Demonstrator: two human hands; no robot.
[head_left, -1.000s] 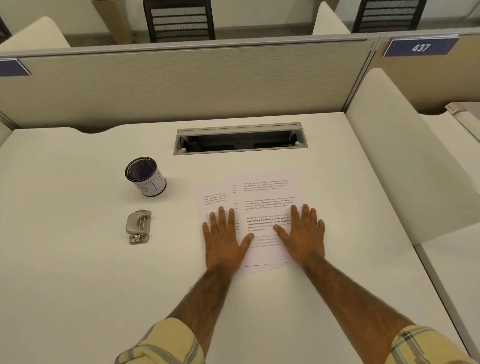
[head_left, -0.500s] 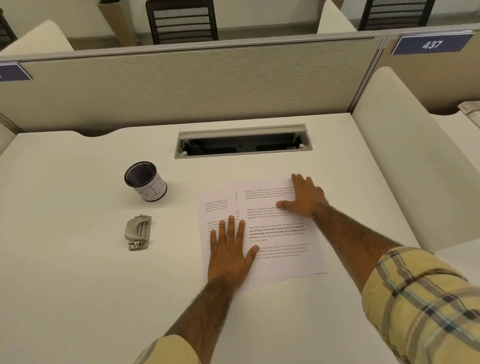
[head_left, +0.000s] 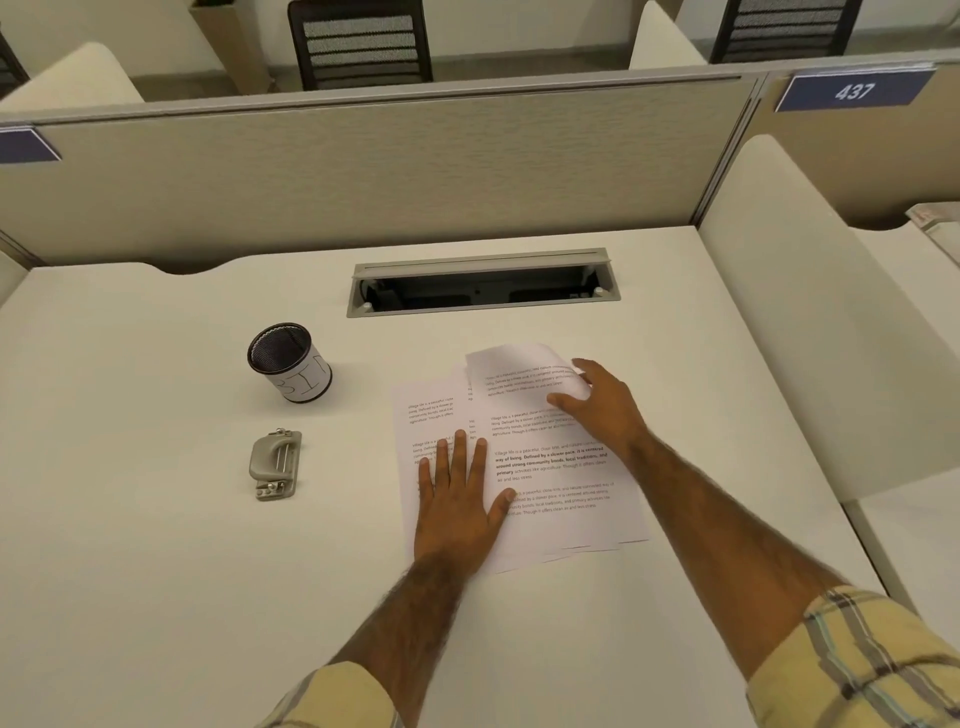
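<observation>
- A stack of printed sheets (head_left: 563, 522) lies on the middle of the pale desk (head_left: 156, 571), slightly fanned, so that a lower page shows along the left side.
- The top sheet (head_left: 519, 371) has its far edge lifted off the stack and curling up, blurred there.
- The right hand (head_left: 605, 405) holds that far right corner, with fingers bent over the edge and the thumb pressed on the printed face.
- The left hand (head_left: 457, 501) rests flat on the near left part of the stack, fingers straight and a little spread, gripping nothing.
- Well left of the sheets a grey hole punch (head_left: 275, 462) lies flat.
- Beyond the punch stands a black mesh cup (head_left: 291, 366) with a white label.
- Past the paper, an open cable slot (head_left: 483, 286) is set into the desk.
- A beige partition (head_left: 363, 171) runs behind the slot.
- A blue plate (head_left: 852, 92) at far right reads 437.
</observation>
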